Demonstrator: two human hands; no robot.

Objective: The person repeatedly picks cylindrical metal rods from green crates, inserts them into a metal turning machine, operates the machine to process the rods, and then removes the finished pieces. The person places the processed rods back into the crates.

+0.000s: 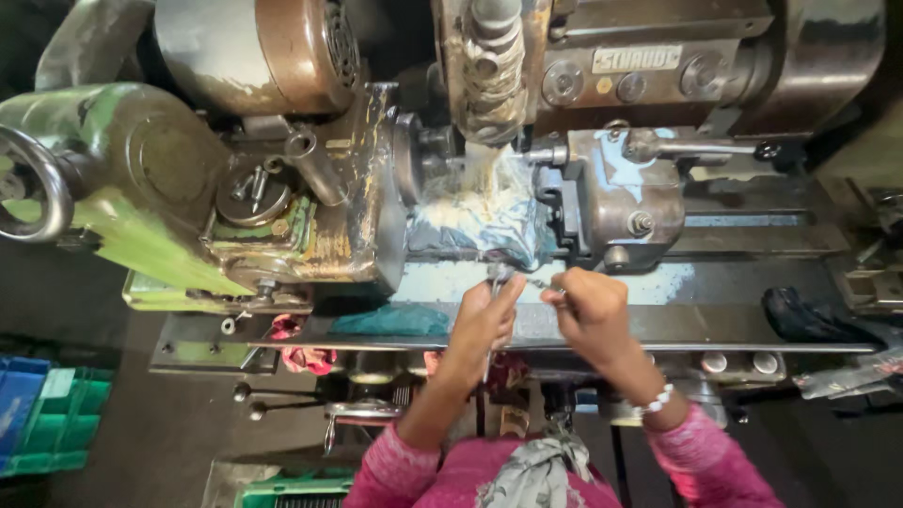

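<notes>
My left hand (484, 320) and my right hand (591, 310) meet over the front ledge of a grinding machine (602, 310). Together they pinch a small thin metal part (527, 280), the left at its near end and the right at its other end. Just beyond the hands, milky coolant (484, 174) pours from a nozzle (489, 66) onto the work zone, which is draped with a wet plastic sheet (470, 221). A bead bracelet (657, 401) sits on my right wrist. Both sleeves are pink.
A green machine housing (122, 160) with a handwheel (38, 183) stands at the left. At the right is a grey tailstock block (625, 193) with a lever (715, 148). Blue and green crates (42, 414) lie on the floor at lower left. A dark cloth (800, 315) rests on the right ledge.
</notes>
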